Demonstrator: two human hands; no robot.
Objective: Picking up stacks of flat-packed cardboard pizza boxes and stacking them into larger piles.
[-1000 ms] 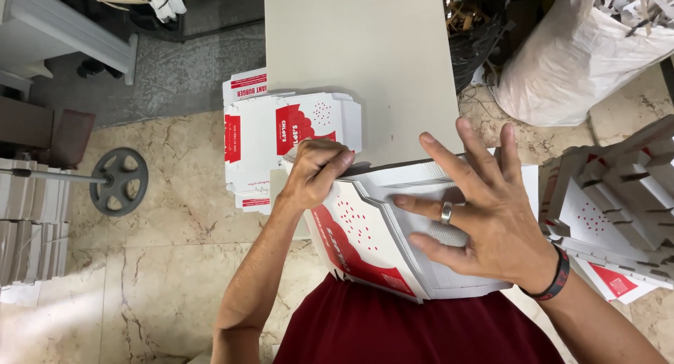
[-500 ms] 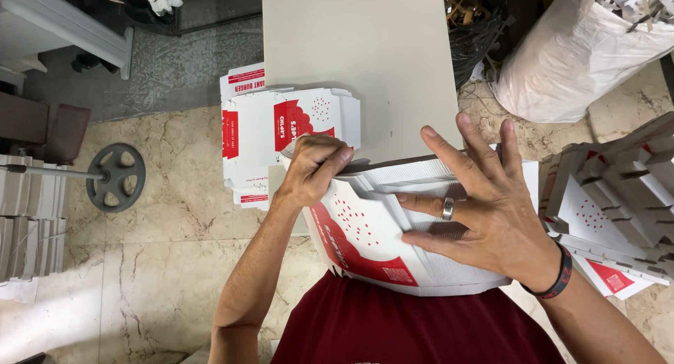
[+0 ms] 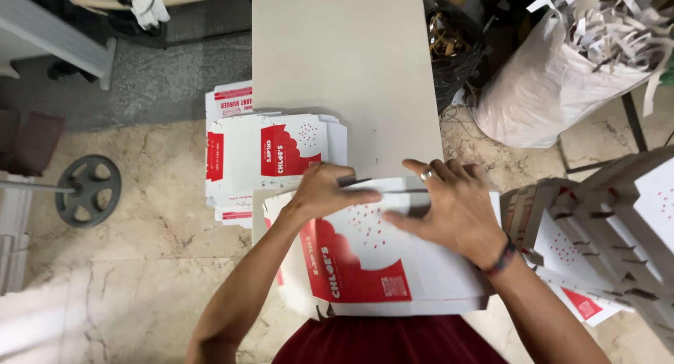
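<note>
Pressing down on a white and red cardboard box (image 3: 379,266), both hands work at its far edge, close to the person's body at the near end of the grey surface (image 3: 344,76). The left hand (image 3: 326,192) is curled, fingertips pinching the folded far flap of the box at its left part. The right hand (image 3: 449,209) lies spread and flat, palm down on the top panel, a ring on one finger and a dark band at the wrist; it grips nothing, only bears down on the cardboard.

To do this fold well, in my judgement, the flat hand should keep the panel pinned while the pinching fingers run along the crease, so the flap seats square and does not spring up; even pressure at both corners matters.

Just beyond the left hand, a stack of flat box blanks (image 3: 274,157) rests at the left edge of the surface, partly overhanging the marble floor (image 3: 140,266). To the right stands a pile of folded boxes (image 3: 604,230). Farther left a small dark wheel (image 3: 88,190) lies on the floor. At far right a white sack of paper offcuts (image 3: 562,76) leans beside a dark bin.
</note>
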